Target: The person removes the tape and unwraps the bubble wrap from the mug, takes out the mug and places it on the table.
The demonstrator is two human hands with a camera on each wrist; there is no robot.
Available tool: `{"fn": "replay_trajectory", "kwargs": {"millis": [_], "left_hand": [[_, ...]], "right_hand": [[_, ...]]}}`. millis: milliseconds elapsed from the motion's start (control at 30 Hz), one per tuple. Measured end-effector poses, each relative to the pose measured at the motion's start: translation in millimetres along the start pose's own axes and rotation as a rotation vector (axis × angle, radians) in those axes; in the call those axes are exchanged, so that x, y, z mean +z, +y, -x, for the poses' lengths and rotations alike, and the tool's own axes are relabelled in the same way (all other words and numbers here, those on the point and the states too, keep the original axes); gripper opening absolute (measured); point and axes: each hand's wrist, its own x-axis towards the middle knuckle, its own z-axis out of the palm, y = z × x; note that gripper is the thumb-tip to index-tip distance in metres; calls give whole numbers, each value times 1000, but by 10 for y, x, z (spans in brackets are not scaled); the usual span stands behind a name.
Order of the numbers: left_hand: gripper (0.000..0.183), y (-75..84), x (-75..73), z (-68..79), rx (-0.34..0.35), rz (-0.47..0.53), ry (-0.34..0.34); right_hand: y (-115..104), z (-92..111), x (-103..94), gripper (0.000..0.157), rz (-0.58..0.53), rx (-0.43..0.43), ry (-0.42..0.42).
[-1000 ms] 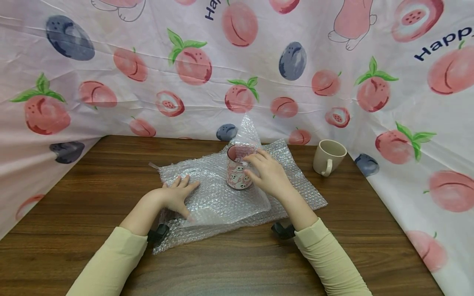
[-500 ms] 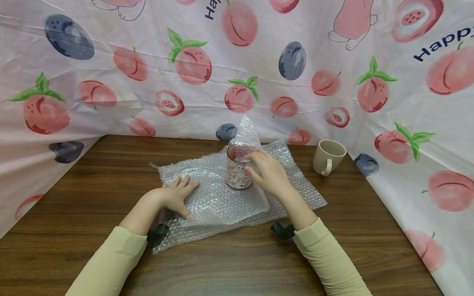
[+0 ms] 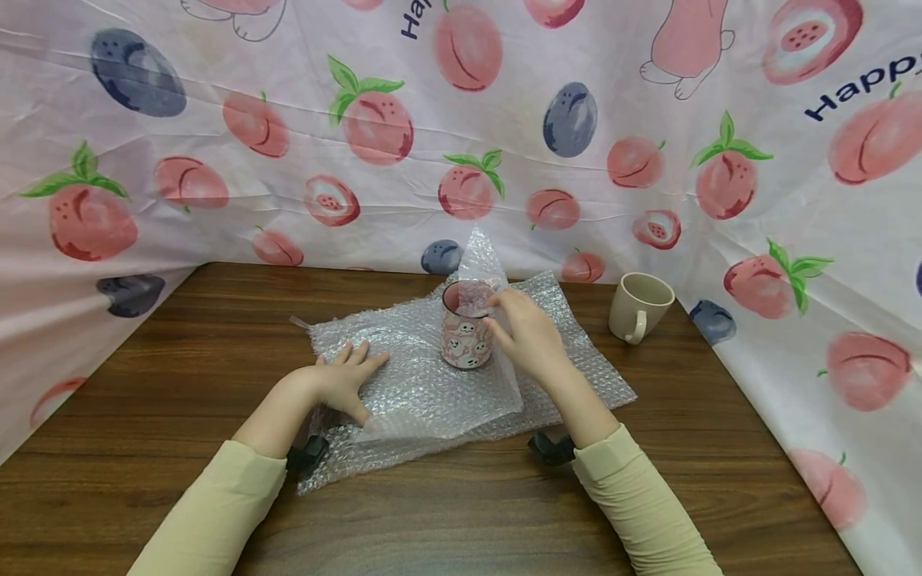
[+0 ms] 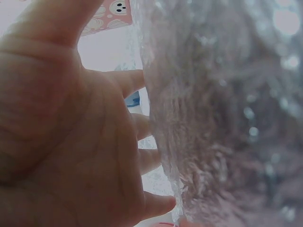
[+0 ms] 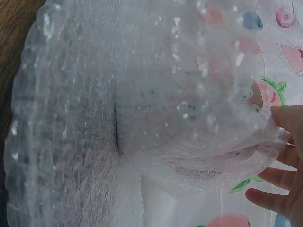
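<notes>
A pink cup with white ghost faces (image 3: 466,342) stands upright on a sheet of bubble wrap (image 3: 425,392), which is spread in layers over the table. My right hand (image 3: 529,332) is beside the cup's rim and pinches an edge of the bubble wrap between thumb and fingers. In the right wrist view that held bubble wrap (image 5: 189,127) covers the cup's side, which shows dimly through it. Spread fingers of my left hand (image 3: 344,386) rest on the sheet's left part. From the left wrist, the bubble wrap (image 4: 213,118) fills the right side beyond the fingertips.
A beige mug (image 3: 639,306) stands at the back right of the wooden table (image 3: 432,520), its handle toward me. A pointed flap of bubble wrap (image 3: 481,260) rises behind the cup. Fruit-printed cloth (image 3: 288,160) hangs behind the table and at both sides.
My right fingers have drawn together at the bubble wrap edge beside the rim. The raised flap behind the cup has dipped slightly. My left hand and the cup have stayed put.
</notes>
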Motion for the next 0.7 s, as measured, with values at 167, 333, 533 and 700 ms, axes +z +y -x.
{"fn": "replay_trajectory", "kwargs": {"millis": [167, 333, 533, 700], "left_hand": [[112, 3, 1, 4, 1, -11, 3], [112, 7, -1, 13, 0, 2, 1], [113, 14, -5, 22, -2, 4, 1], [113, 29, -11, 33, -3, 1, 2]], "right_hand": [[8, 7, -5, 20, -17, 23, 40], [14, 9, -7, 20, -18, 31, 79], [22, 12, -6, 18, -18, 62, 111], [34, 13, -7, 17, -22, 82, 166]]}}
